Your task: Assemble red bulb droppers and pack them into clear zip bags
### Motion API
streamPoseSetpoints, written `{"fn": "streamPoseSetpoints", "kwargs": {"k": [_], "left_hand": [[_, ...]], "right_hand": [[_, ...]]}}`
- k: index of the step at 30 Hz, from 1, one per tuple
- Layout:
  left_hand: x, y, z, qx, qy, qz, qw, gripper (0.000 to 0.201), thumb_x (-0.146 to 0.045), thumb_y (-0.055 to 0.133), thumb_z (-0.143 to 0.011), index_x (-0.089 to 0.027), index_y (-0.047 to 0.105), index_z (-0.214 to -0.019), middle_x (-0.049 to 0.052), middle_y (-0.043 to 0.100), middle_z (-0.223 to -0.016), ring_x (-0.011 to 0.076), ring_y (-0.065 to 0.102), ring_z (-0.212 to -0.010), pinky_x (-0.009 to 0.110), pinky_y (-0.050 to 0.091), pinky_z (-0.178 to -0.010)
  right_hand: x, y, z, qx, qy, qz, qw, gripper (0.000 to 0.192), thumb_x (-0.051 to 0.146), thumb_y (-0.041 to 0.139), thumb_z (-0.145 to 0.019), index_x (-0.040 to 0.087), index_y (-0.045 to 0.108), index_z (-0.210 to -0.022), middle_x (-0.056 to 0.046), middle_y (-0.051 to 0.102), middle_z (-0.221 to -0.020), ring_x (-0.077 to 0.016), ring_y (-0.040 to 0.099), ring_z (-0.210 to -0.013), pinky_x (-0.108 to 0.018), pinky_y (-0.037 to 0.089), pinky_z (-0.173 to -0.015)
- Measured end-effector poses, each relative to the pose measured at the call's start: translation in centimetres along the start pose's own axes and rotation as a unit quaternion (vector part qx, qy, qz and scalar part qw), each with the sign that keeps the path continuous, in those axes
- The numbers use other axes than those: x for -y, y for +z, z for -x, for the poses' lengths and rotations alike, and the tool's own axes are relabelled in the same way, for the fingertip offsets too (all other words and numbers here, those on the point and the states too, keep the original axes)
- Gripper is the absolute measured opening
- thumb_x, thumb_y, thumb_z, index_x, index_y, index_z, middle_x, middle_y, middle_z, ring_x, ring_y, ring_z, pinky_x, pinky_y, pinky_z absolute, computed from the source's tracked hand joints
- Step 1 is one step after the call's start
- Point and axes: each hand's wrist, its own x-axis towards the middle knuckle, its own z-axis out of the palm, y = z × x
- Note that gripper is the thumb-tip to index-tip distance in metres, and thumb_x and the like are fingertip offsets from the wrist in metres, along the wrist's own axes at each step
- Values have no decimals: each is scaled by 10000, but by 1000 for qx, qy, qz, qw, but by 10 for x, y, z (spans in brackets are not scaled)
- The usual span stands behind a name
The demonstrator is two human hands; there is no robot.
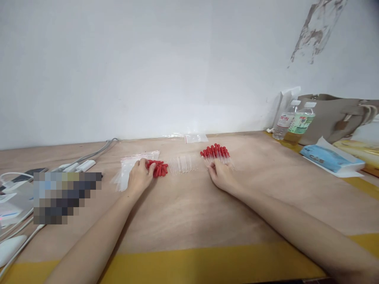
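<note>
My left hand (pixel 140 175) is at the left edge of a pile of red rubber dropper bulbs (pixel 160 169), with thumb and fingers closed round a bulb. To the right of the pile, several clear glass dropper tubes (pixel 182 163) lie side by side on the table. My right hand (pixel 220 173) rests at the lower ends of a row of droppers with red bulbs (pixel 215 150). Its fingers are closed on a dropper at the row's left side; the fingertips are partly hidden. Under and beside my left hand lie clear zip bags (pixel 126 171).
Another small zip bag (pixel 196 138) lies by the wall. Chargers and cables (pixel 85 165) crowd the left side, near a blurred-out patch. At the right are two plastic bottles (pixel 301 123), a blue tissue pack (pixel 328 158) and a grey handbag (pixel 331 118). Yellow tape (pixel 189 266) lines the front edge.
</note>
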Motion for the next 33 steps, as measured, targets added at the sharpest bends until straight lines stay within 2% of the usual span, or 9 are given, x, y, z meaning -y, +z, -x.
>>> {"fn": "streamPoseSetpoints", "kwargs": {"k": [3,6,13,17,18,21,25,29,33], "left_hand": [[5,2,-2,44,-23,0,999,281,-425,386,-803,-178,513,-844,64,576,-761,227,557,-713,318,404,-623],[5,5,-2,46,-18,9,999,250,-398,409,-792,-180,530,-796,58,592,-738,216,561,-705,308,402,-624],[1,2,-2,-20,-5,66,998,242,-352,473,-769,-152,585,-846,70,577,-804,193,563,-708,313,432,-680],[-21,-2,8,-78,42,132,987,252,-329,456,-797,-157,601,-910,67,549,-863,178,558,-757,308,440,-727],[-30,0,13,-67,59,169,981,246,-323,453,-804,-161,596,-920,64,550,-878,171,558,-770,298,444,-725],[-58,9,35,45,84,298,950,213,-313,454,-814,-171,568,-925,54,581,-879,156,568,-761,276,456,-666],[-84,21,57,164,92,386,903,186,-316,479,-812,-169,546,-904,49,612,-860,152,575,-761,281,452,-673],[-90,24,62,208,96,412,882,192,-325,480,-817,-165,537,-906,46,616,-851,148,575,-755,277,447,-666],[-90,23,62,210,92,428,874,203,-332,481,-817,-163,535,-916,39,611,-820,142,570,-735,269,446,-657]], "right_hand": [[-21,-7,21,-32,-46,-16,998,141,288,410,-829,182,499,-801,-13,635,-702,-154,574,-646,-334,254,-775],[-28,-13,31,-55,-71,-18,996,151,299,430,-819,179,512,-777,-7,632,-710,-139,567,-635,-331,239,-776],[-22,-15,32,-74,-77,-31,994,172,275,436,-819,168,547,-895,-34,646,-754,-154,581,-709,-335,250,-800],[-27,-12,30,-84,-110,-59,989,224,238,407,-836,174,558,-988,-60,644,-853,-163,575,-797,-303,315,-762],[-27,-12,30,-82,-119,-71,987,221,234,400,-840,177,564,-977,-63,640,-865,-163,571,-799,-297,329,-754],[-22,-13,32,-65,-135,-96,984,199,228,405,-840,186,574,-936,-50,626,-836,-150,560,-732,-299,341,-753],[-8,-15,39,-40,-161,-106,980,176,230,428,-837,189,585,-906,-15,606,-751,-115,525,-627,-301,316,-742],[2,-14,42,-27,-178,-105,978,181,246,431,-843,183,596,-881,-8,605,-691,-108,502,-595,-297,291,-729],[5,-13,42,-16,-178,-110,978,191,255,422,-846,184,598,-870,-21,628,-730,-108,497,-583,-301,281,-730]]}}
